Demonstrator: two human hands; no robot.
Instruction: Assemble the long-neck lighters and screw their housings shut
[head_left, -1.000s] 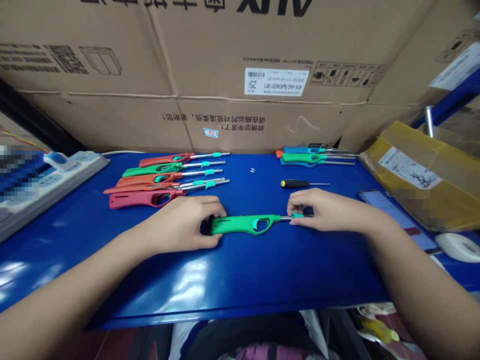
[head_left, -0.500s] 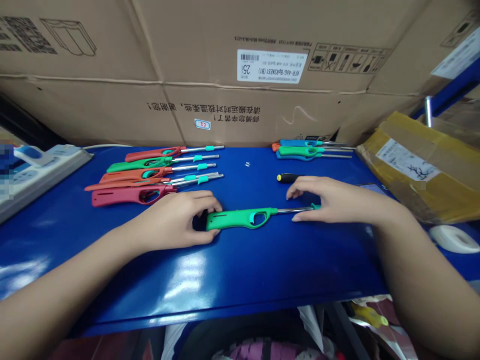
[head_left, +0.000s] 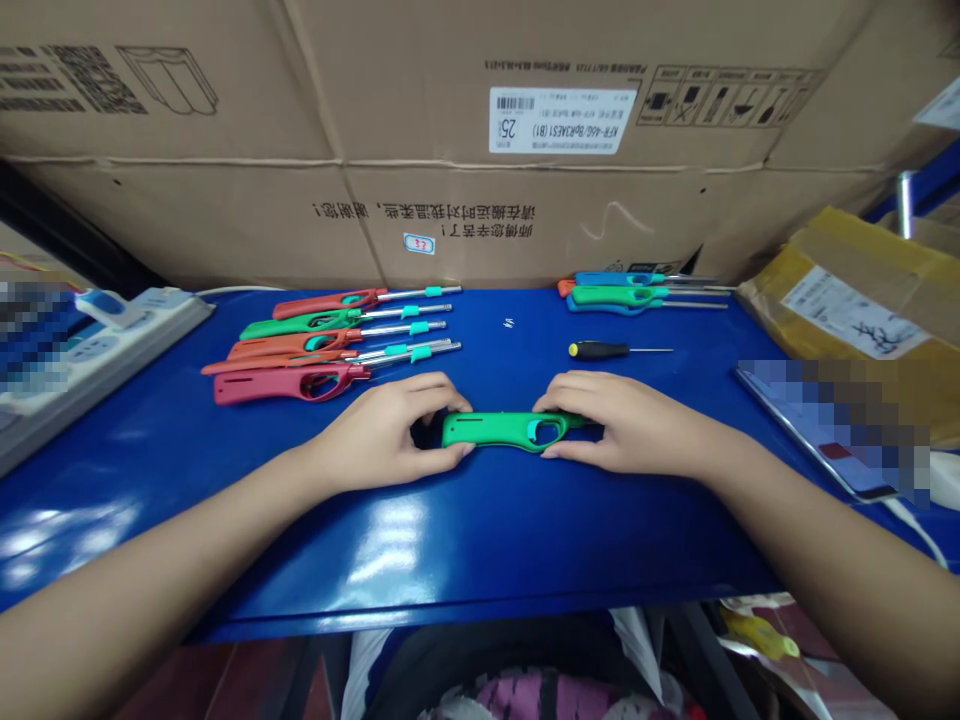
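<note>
A green long-necked gas lighter [head_left: 491,430] lies sideways on the blue tabletop [head_left: 517,530], its turquoise trigger inside the loop. The butt end of its handle is pinched between thumb and fingers of my left hand [head_left: 390,430]. My right hand [head_left: 637,425] closes on the trigger end, thumb below and fingers above, and hides the metal tube. Left of centre, several red, orange and green gas lighters [head_left: 292,384] lie in a stack of rows, tubes pointing right. Beyond my right hand is a screwdriver [head_left: 600,350] with a black handle and yellow end.
Several blue, green and orange lighters [head_left: 615,296] lie at the back right. A large cardboard box [head_left: 435,120] stands behind. A white power strip [head_left: 97,350] is at left; at right are a phone [head_left: 817,430] with a cable and a yellow-taped parcel [head_left: 847,300].
My right hand has moved left along the lighter from the tube's tip to the trigger end. The screwdriver's shaft and the phone now show. The camera view has shifted slightly.
</note>
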